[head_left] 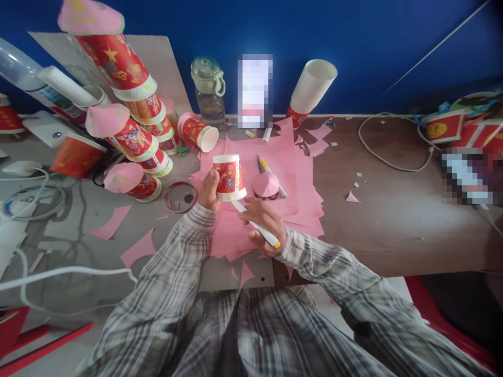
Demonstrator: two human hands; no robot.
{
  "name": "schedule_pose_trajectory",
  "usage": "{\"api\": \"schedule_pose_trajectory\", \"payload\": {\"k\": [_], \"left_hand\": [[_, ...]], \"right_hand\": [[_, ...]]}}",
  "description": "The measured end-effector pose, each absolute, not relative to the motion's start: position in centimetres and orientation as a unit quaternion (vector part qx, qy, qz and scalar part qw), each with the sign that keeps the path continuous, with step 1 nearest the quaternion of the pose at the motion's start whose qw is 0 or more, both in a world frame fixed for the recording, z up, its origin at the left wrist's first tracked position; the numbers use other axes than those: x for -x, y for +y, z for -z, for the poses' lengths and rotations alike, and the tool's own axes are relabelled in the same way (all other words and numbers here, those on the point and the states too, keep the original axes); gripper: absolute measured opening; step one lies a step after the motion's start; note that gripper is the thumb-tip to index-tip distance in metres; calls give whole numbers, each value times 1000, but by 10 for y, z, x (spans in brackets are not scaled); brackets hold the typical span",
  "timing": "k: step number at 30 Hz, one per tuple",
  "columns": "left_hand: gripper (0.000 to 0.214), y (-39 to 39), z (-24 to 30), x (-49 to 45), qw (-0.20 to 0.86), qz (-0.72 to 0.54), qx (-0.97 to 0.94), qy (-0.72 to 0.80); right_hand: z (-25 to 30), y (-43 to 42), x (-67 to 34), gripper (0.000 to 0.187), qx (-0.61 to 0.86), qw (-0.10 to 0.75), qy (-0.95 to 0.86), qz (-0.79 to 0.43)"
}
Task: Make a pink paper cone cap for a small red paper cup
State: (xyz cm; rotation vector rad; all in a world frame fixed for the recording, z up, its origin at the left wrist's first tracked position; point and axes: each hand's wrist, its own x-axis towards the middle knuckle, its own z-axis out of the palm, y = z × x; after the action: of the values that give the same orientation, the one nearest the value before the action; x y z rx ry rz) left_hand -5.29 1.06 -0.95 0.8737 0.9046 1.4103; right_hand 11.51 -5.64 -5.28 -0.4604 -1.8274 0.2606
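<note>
My left hand (209, 189) is closed around a red printed paper cup (229, 177) that stands upside down on a pile of pink paper sheets (302, 178). My right hand (265, 224) grips a white pen with a yellow end (256, 226), its tip touching the cup's lower rim. A small pink paper cone (266, 184) lies just right of the cup, over a pair of scissors. Another pen (271, 174) lies behind the cone.
Stacks of red cups topped with pink cones (126, 131) stand at the left. A tape roll (179, 197), a lying cup (197, 132), a water bottle (209, 91), a stack of white cups (312, 86), cables (393, 157) and pink scraps (137, 248) lie around.
</note>
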Motion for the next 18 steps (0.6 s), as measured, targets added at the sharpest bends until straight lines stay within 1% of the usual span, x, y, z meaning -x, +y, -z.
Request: {"api": "schedule_pose_trajectory", "payload": {"k": [2,7,12,15,18], "left_hand": [[50,10,10,52,595,-601,-369,385],[47,11,9,51,587,-612,-358,390],[46,9,5,51,548,-616,-373,425],[39,8,3,52,532,-614,-388,435],[37,7,1,51,529,-610,-392,441]], "right_hand": [[53,-57,-116,40,199,581,-781,-112],[56,-52,-123,45,206,611,-754,-125],[59,-45,-132,38,264,605,-739,-139],[58,-44,-133,37,281,591,-743,-137],[57,-43,-132,37,278,594,-743,-136]]}}
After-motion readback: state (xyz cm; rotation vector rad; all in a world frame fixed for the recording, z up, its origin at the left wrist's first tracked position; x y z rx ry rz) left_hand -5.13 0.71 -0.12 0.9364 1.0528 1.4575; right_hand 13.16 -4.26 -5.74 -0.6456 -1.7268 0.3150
